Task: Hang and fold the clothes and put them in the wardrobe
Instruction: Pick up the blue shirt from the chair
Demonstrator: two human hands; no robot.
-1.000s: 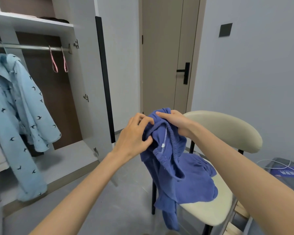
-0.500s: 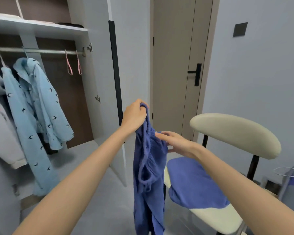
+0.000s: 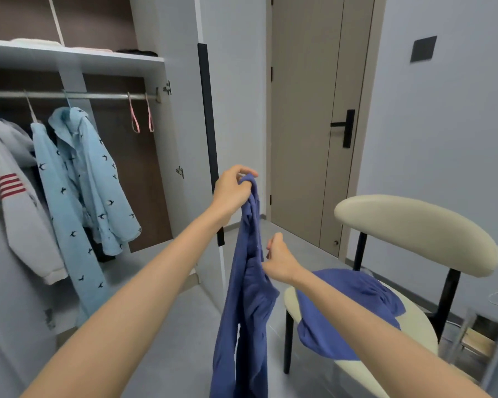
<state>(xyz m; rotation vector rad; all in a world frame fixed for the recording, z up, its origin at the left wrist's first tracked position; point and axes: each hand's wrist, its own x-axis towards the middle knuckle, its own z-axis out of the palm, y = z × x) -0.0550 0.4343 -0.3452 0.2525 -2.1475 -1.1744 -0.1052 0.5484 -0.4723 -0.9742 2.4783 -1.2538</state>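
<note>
At centre frame the left hand (image 3: 233, 191) is clenched around the top edge of a blue garment (image 3: 246, 297), which hangs straight down to the bottom edge. Lower and just right, the right hand (image 3: 279, 261) pinches the same cloth at its side. A second blue garment (image 3: 348, 308) lies on the seat of the cream chair (image 3: 414, 234) at lower right. In the open wardrobe (image 3: 78, 57) at upper left, a light blue bird-print shirt (image 3: 95, 179) hangs from the rail (image 3: 69, 95).

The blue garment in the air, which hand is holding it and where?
The left hand grips the hanging blue cloth garment by its bunched top edge; the right hand pinches it lower down, along its side.
</note>
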